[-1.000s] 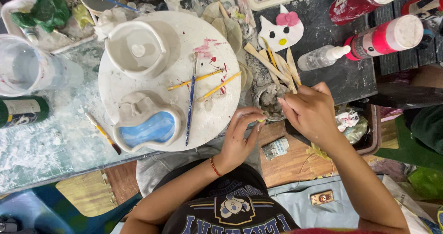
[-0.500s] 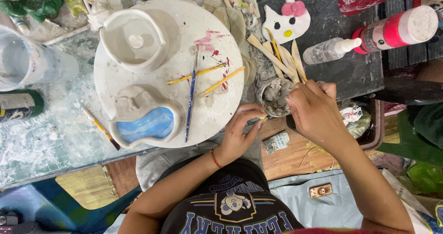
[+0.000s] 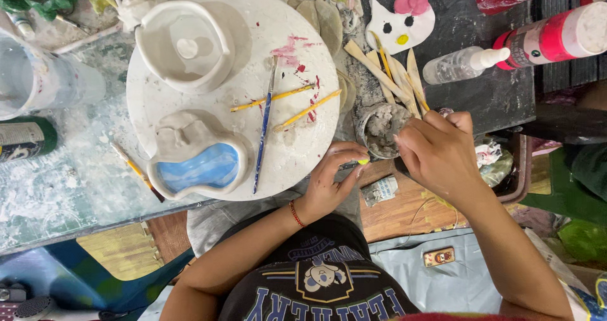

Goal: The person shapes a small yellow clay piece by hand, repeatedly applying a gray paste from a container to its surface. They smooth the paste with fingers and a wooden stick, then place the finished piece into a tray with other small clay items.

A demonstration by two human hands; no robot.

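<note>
Curling over the rim of a small grey clay-caked cup [image 3: 384, 130], the right hand [image 3: 439, 153] has its fingers bent inward and bunched at the cup's near side, touching it; whether they pinch anything inside cannot be told. The left hand [image 3: 334, 180] lies just beside, at the near edge of the round white turntable [image 3: 297, 150], fingers closed on a slim tool with a yellow-green tip [image 3: 362, 161] that points toward the cup; a red bracelet [image 3: 296, 214] circles that wrist.

The cup stands between the turntable and a dark tray [image 3: 506, 175], on the dark work surface; several flat wooden sticks [image 3: 386, 74] fan out from it, leaning away from the person. Just below the cup lies a small crumpled grey wrapper [image 3: 379, 190] on the wooden table edge.

On the turntable sit two unfired clay pieces: a white spouted bowl [image 3: 186, 43] at the far side, and a lobed dish with a blue-painted hollow [image 3: 196, 163] nearer; between them and the hands lie a blue-handled brush [image 3: 264, 128] and two yellow-handled brushes [image 3: 297, 103], amid red paint smears.

Farther out, a white cat-face cutout with a pink bow [image 3: 401, 22] rests beyond the sticks; a clear spray bottle [image 3: 465, 65] and a pink paint bottle [image 3: 550, 36] lie on their sides to the right; a clear plastic cup [image 3: 38, 80] stands at the far left.
</note>
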